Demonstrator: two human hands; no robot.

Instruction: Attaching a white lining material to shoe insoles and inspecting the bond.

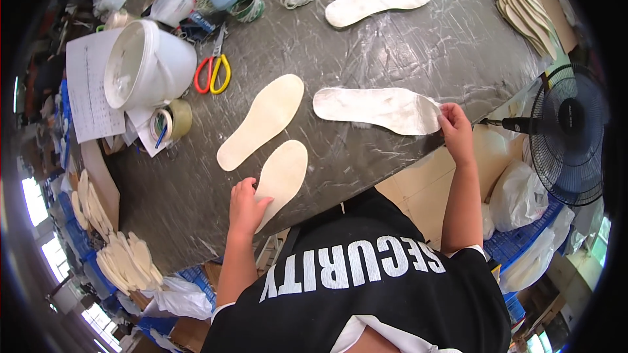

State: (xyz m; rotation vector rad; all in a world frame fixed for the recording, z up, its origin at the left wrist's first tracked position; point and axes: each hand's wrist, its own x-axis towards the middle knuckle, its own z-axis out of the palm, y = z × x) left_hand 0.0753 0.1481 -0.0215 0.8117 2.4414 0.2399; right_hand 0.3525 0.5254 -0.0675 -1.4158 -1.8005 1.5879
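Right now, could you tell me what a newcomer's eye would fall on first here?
Four pale shoe insoles on the dark table: the left hand grips a cream insole at the near edge, and the right hand pinches a whitish insole. A white bucket and red-and-yellow scissors sit further left.

The table is dark grey under a wrinkled, glossy film – streaked with pale glare. Two insoles near its middle are cream; the insole toward the right edge and the far insole are whiter, mottled with grey. The scissors have one red and one yellow handle. The bucket is white, the fan black – the shirt black with white lettering
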